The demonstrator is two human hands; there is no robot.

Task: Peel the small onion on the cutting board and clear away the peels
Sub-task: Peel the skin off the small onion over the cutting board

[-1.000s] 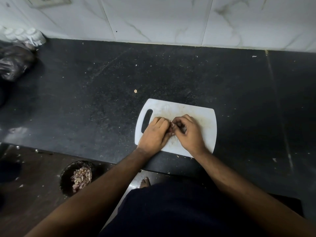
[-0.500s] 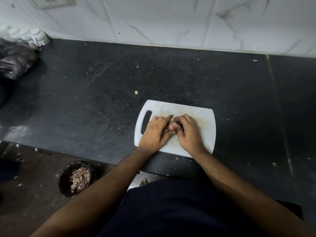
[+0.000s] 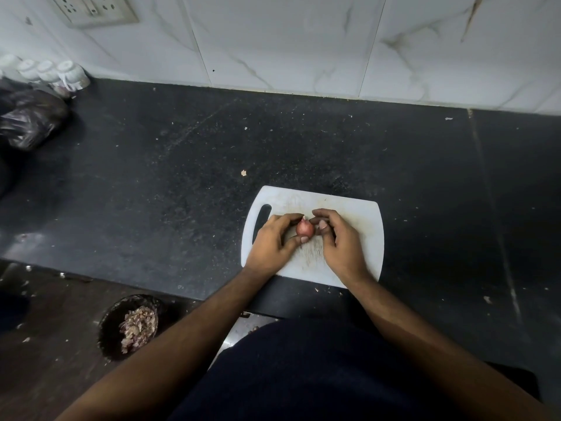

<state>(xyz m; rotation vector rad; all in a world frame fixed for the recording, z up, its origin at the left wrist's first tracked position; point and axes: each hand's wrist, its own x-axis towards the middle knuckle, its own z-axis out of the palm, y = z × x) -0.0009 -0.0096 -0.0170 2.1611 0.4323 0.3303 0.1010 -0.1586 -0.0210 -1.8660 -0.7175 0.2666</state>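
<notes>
A small pink-red onion (image 3: 304, 228) is held just above the white cutting board (image 3: 355, 214), near the board's middle. My left hand (image 3: 273, 244) grips it between thumb and fingers from the left. My right hand (image 3: 340, 241) sits right beside it, fingers curled, fingertips touching the onion's right side at the top. I cannot tell if a peel is pinched in those fingers. The onion's pointed tip faces away from me.
The board lies on a black stone counter (image 3: 151, 192) dotted with crumbs and a small peel scrap (image 3: 243, 173). A dark bin (image 3: 130, 326) with peels stands on the floor at lower left. Black bags (image 3: 30, 120) and white jars (image 3: 60, 74) sit far left.
My hands were pressed together over the onion, hiding it. They have drawn slightly apart, and the onion now shows between them.
</notes>
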